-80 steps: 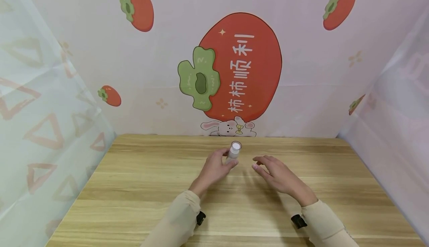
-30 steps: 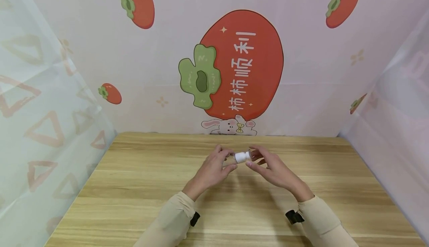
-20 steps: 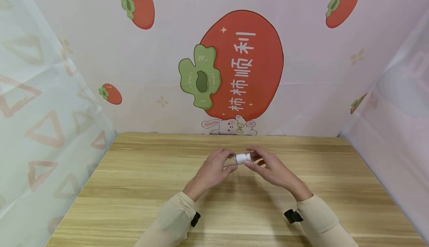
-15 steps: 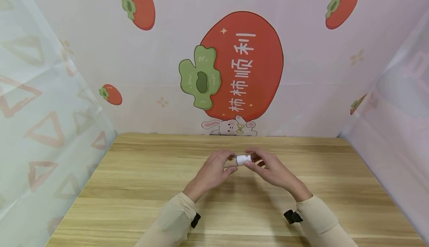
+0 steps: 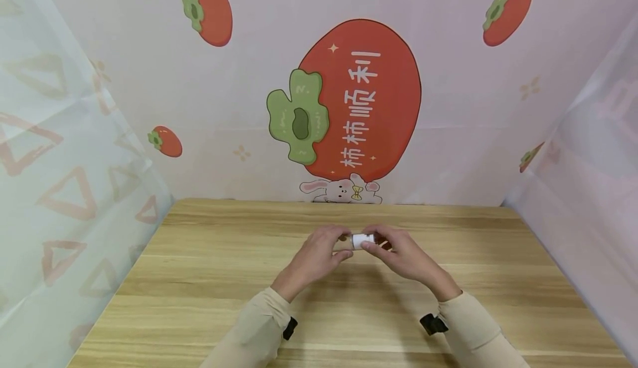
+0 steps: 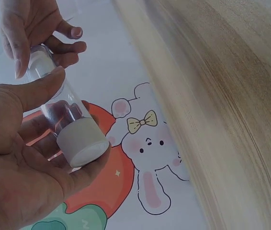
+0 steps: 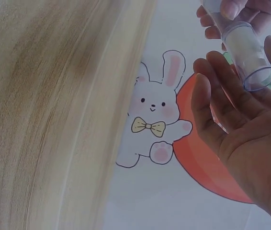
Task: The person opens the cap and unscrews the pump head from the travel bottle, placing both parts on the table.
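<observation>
A small clear cylindrical bottle (image 5: 357,241), with a white collar part under a clear cap, lies nearly level between the hands above the table. The left hand (image 5: 314,253) grips its body, thumb on the near side and fingers behind. In the left wrist view the white base of the bottle (image 6: 82,142) points out past the left palm. The right hand (image 5: 406,254) holds the capped end, thumb in front and fingertips on the far side. In the right wrist view, the clear open-looking rim of the cap (image 7: 260,79) sits between thumb and fingers; other fingers spread loosely.
The wood-grain table (image 5: 209,290) runs back to a white backdrop (image 5: 458,107) printed with persimmons and a rabbit. Pale patterned sheets (image 5: 60,135) stand at both sides. Black straps (image 5: 432,324) circle the sleeved wrists.
The bottle has tipped from upright to nearly level. The right hand has come in from apart to the capped end, its thumb and fingers closing in over the white part.
</observation>
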The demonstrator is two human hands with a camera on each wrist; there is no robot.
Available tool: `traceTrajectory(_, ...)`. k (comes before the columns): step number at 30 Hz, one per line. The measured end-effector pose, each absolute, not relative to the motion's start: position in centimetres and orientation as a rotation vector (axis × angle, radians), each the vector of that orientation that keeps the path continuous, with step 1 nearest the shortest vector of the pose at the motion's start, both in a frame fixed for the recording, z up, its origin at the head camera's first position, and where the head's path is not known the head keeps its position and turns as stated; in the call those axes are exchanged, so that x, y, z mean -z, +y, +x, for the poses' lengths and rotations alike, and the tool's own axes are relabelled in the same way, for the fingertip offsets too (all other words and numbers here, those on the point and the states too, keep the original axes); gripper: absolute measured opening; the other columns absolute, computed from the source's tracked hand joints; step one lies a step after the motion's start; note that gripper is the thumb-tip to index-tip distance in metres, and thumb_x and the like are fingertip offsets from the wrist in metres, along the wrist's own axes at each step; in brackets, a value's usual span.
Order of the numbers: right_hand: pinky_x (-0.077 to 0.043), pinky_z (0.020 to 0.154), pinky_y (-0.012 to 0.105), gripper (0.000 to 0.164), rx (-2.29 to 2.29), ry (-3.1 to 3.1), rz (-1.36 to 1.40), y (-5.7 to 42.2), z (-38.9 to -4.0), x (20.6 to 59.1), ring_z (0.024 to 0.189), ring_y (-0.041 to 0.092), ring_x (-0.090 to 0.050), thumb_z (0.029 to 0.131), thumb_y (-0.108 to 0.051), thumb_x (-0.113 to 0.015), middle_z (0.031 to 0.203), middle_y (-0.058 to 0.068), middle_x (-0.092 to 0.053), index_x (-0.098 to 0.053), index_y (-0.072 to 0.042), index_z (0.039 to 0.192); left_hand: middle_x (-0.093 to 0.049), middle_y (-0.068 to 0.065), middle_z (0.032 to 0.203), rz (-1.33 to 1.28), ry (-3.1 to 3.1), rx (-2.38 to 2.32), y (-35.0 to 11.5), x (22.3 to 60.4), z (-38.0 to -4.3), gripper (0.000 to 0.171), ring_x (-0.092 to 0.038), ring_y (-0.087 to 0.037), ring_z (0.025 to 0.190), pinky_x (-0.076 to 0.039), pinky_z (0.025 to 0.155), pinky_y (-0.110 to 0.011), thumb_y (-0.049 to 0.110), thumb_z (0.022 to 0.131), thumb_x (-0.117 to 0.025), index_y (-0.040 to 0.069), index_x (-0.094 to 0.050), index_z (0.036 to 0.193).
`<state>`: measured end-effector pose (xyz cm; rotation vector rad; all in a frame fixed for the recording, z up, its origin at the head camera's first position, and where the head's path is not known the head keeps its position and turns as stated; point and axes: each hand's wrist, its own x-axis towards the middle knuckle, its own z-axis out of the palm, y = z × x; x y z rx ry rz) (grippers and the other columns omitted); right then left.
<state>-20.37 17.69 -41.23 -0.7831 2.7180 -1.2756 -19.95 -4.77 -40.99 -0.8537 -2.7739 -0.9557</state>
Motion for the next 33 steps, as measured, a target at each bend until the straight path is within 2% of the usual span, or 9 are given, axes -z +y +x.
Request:
traceTrajectory(13, -0.056, 0.072, 0.029, 0.022, 1.294, 2.69, -0.883, 17.49, -20.46, 41.47, 0.082, 0.017, -0.063, 0.102, -0.024, -0.063, 0.094, -0.002, -0.065, -0.065, -0.006, 0.114, -0.072, -0.008, 0.107, -0.916, -2.812, 0.957, -4.9, 41.0, -20.35, 0.026, -0.066, -0.026, 0.101, -0.055, 0.087, -0.038, 0.018, 0.092, -0.076, 0.006, -0.073, 0.115)
traceTrajectory(19, -0.057, 0.071, 0.029, 0.02, 1.302, 2.682, -0.917, 17.5, -20.61, 41.76, 0.081, 0.014, -0.062, 0.102, -0.021, -0.062, 0.094, 0.006, -0.067, -0.064, -0.005, 0.114, -0.072, -0.008, 0.106, -0.924, -2.826, 0.956, -4.93, 40.78, -20.36, 0.028, -0.067, -0.026, 0.101, -0.055, 0.086, -0.037, 0.02, 0.092, -0.075, 0.006, -0.072, 0.117)
traceTrajectory(26, -0.057, 0.071, 0.029, 0.018, 1.296, 2.706, -0.97, 17.56, -20.49, 41.68, 0.082, 0.012, -0.062, 0.1, -0.015, -0.066, 0.097, -0.002, -0.066, -0.065, -0.007, 0.115, -0.069, 0.0, 0.097, -0.928, -2.854, 0.988, -5.0, 40.62, -20.41, 0.024, -0.062, -0.015, 0.09, -0.054, 0.077, -0.028, 0.02, 0.092, -0.076, 0.008, -0.073, 0.114)
traceTrajectory(33, -0.058, 0.072, 0.033, 0.018, 1.306, 2.706, -0.994, 17.54, -20.3, 41.49, 0.082, 0.013, -0.063, 0.1, -0.013, -0.066, 0.099, -0.001, -0.067, -0.065, -0.006, 0.116, -0.07, -0.002, 0.1, -0.934, -2.867, 1.008, -4.99, 40.54, -20.4, 0.024, -0.062, -0.014, 0.09, -0.054, 0.077, -0.027, 0.018, 0.094, -0.074, 0.008, -0.072, 0.115)
